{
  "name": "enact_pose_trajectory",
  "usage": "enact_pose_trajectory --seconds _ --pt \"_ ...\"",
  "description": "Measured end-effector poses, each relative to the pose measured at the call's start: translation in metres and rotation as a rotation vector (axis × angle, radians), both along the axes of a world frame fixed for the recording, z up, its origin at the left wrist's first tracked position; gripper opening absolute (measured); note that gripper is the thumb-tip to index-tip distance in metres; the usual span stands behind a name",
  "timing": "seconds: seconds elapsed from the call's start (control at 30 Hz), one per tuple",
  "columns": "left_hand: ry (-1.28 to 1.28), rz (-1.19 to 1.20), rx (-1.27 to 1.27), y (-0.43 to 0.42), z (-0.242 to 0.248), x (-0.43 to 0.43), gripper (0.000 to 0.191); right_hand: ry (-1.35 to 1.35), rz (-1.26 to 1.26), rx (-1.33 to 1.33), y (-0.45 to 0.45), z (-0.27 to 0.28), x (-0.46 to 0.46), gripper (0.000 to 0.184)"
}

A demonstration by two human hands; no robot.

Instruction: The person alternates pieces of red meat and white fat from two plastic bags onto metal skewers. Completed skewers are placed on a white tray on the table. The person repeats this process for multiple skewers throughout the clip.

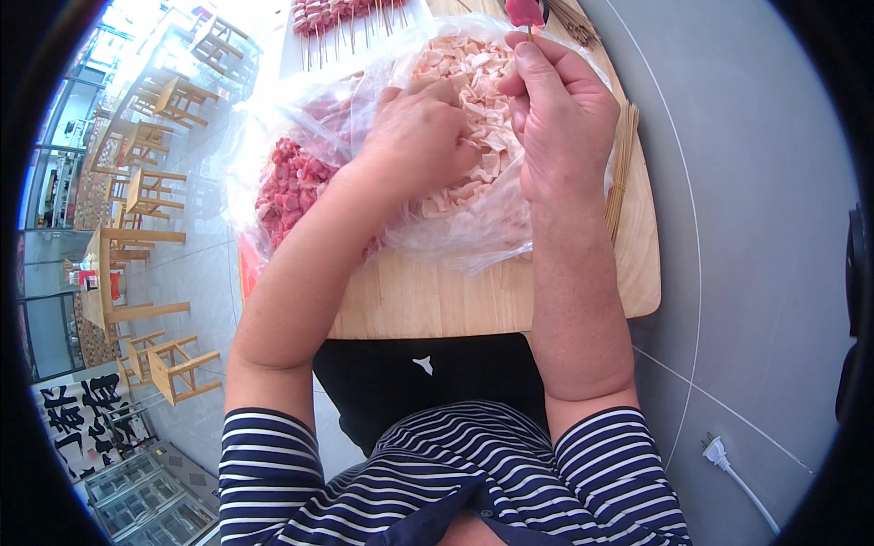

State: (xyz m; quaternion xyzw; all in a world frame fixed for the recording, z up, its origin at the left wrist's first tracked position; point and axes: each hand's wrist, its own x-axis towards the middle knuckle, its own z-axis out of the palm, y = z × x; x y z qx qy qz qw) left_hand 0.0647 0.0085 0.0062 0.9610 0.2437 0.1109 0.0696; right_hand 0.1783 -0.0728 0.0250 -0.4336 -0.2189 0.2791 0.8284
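My right hand (570,109) grips a thin wooden skewer near its top, where a piece of red meat (524,12) is threaded. My left hand (423,133) reaches down into a heap of pale, fatty chunks (488,130) lying on a clear plastic bag (471,239); its fingertips are partly hidden, so whether they pinch a piece cannot be told. Left of that hand, diced red meat (293,184) lies in more clear plastic. Finished-looking meat skewers (341,13) rest in a row on a white tray (290,58) at the top.
A bundle of bare wooden skewers (620,184) lies along the right side of the wooden table (437,300), with more sticks (573,24) at the top right. A grey tiled surface borders the right. Wooden stools (153,191) stand farther off at left. A white plug (715,450) is at lower right.
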Motion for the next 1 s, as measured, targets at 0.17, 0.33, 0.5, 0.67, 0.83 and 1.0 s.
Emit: enact_pose_trajectory --seconds 0.17,0.33,0.5,0.67,0.83,1.0 --pt "-0.476 0.141 -0.795 0.011 0.018 -0.036 0.013 -0.124 0.085 -0.105 -0.002 -0.002 0.001 0.011" --pt "-0.834 0.196 -1.471 -0.001 0.024 -0.070 0.013 -0.402 0.270 -0.122 -0.001 -0.007 -0.017 0.017" --pt "-0.814 0.213 -1.459 -0.008 0.011 -0.079 0.016 -0.563 0.403 -0.144 0.000 -0.015 -0.029 0.018" --pt "-0.885 0.154 -1.345 -0.012 0.008 -0.085 0.023 -0.574 0.357 -0.198 0.001 -0.016 -0.035 0.009" --pt "-0.966 0.058 -1.380 -0.012 0.006 -0.087 0.026 -0.477 0.384 -0.196 0.000 -0.013 -0.037 0.006" --pt "-1.099 0.031 -1.302 -0.014 -0.007 -0.078 0.023 -0.425 0.399 -0.145 0.002 -0.016 -0.043 0.006"
